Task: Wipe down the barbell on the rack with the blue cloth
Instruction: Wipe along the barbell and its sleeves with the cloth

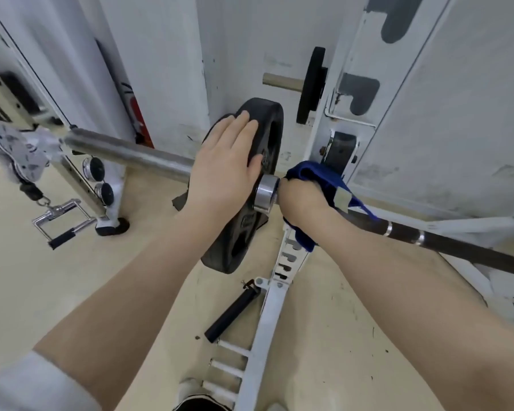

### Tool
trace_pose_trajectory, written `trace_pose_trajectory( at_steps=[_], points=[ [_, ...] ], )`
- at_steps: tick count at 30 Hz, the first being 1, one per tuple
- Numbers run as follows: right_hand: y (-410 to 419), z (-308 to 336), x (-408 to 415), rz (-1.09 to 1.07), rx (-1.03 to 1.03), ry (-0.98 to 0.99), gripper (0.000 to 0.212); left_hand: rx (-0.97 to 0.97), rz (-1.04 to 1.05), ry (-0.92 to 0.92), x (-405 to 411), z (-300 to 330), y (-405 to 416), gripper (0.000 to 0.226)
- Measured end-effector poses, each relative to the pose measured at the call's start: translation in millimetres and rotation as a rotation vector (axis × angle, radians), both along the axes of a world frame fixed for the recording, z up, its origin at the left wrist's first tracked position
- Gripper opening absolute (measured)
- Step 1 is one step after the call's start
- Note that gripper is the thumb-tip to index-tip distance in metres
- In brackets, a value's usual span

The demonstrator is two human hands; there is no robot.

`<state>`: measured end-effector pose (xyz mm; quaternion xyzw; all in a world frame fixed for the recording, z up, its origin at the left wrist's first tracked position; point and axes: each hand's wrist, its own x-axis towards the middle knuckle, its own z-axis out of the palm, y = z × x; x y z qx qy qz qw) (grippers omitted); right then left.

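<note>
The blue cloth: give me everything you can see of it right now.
The blue cloth is deep blue, soft and bunched, with a pale tag on one fold. The right hand is closed around it, pressing it around the barbell just beside the silver collar next to the black plate. One end bulges above the knuckles by the rack upright; another hangs below the wrist. A thin strip trails along the dark shaft.

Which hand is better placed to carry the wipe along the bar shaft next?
Right. The right hand is already wrapped around the barbell with the blue cloth, beside the collar. The left hand rests flat on the weight plate, clothless.
</note>
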<state>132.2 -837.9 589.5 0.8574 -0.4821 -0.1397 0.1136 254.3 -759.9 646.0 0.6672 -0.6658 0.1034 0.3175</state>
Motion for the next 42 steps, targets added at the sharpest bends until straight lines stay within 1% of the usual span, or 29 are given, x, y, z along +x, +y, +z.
trace_pose_trajectory(
  at_steps=[3,4,6,7,9,11,13,15,18,21,22,24,25,26,27,29,31,34,36,38,40,42],
  points=[
    [17.1,-2.1,-9.9,-0.019,-0.055,-0.136,0.029,-0.046,-0.005,-0.048,0.9,-3.9,2.0,0.044],
    [22.1,-2.1,-11.4,0.031,-0.082,-0.130,0.029,-0.063,-0.006,-0.067,1.7,-4.6,2.2,0.045],
    [22.4,-5.8,-11.7,0.137,-0.102,-0.031,0.028,-0.089,-0.022,-0.106,4.2,-5.0,2.2,0.048],
    [16.9,-6.1,-11.1,0.119,-0.087,-0.029,0.029,-0.090,-0.034,-0.123,6.2,-5.0,2.7,0.048],
    [-0.1,-7.2,-6.3,0.027,-0.043,-0.139,0.026,-0.088,-0.063,-0.157,11.9,-5.6,3.3,0.050],
    [-4.8,-9.0,2.4,-0.037,-0.020,-0.155,0.025,-0.068,-0.102,-0.164,17.2,-6.6,4.5,0.052],
    [1.4,-15.1,9.0,-0.116,-0.036,-0.178,0.031,-0.076,-0.141,-0.161,21.0,-8.7,5.2,0.054],
    [14.8,-24.8,13.1,-0.149,-0.070,-0.236,0.042,-0.084,-0.153,-0.165,22.5,-8.5,4.9,0.053],
    [23.4,-28.2,10.9,-0.124,-0.102,-0.228,0.048,-0.086,-0.167,-0.169,23.4,-6.0,1.5,0.051],
    [8.2,-15.6,6.6,-0.162,-0.003,-0.205,0.044,-0.084,-0.192,-0.159,25.7,-5.3,-4.7,0.052],
    [-0.8,-10.3,7.4,-0.169,0.040,-0.176,0.040,-0.083,-0.196,-0.149,26.4,-5.1,-6.8,0.053],
    [-12.5,1.8,14.8,-0.171,0.133,-0.020,0.031,-0.053,-0.198,-0.118,26.2,-1.9,-10.6,0.055],
    [-14.6,4.5,19.6,-0.184,0.150,0.030,0.030,-0.034,-0.198,-0.096,25.9,0.2,-11.8,0.056],
    [-12.9,4.1,24.1,-0.203,0.131,0.028,0.030,-0.017,-0.203,-0.072,25.8,1.5,-13.1,0.058],
    [-7.9,-0.4,27.1,-0.223,0.071,0.006,0.032,-0.007,-0.211,-0.050,26.1,2.4,-14.6,0.059],
    [14.4,-9.2,29.8,-0.298,-0.064,-0.124,0.035,-0.003,-0.235,-0.013,28.0,2.7,-17.6,0.059],
    [36.4,-16.1,26.3,-0.339,-0.122,-0.245,0.034,0.007,-0.252,0.024,30.0,1.8,-20.7,0.055],
    [32.9,-15.8,14.6,-0.358,-0.068,-0.287,0.039,-0.007,-0.249,0.033,31.0,1.2,-22.3,0.054],
    [14.8,-13.4,11.1,-0.382,-0.013,-0.266,0.040,-0.022,-0.259,0.029,31.5,0.9,-21.2,0.058],
    [3.5,-9.1,14.5,-0.396,0.007,-0.251,0.032,-0.018,-0.276,0.045,32.6,-0.4,-21.2,0.061],
    [3.5,-6.9,19.0,-0.399,-0.012,-0.302,0.024,-0.018,-0.273,0.072,34.2,-1.1,-20.4,0.062],
    [14.8,-9.0,19.1,-0.402,-0.043,-0.330,0.025,-0.018,-0.274,0.091,34.2,-1.0,-18.8,0.061]
  ],
)
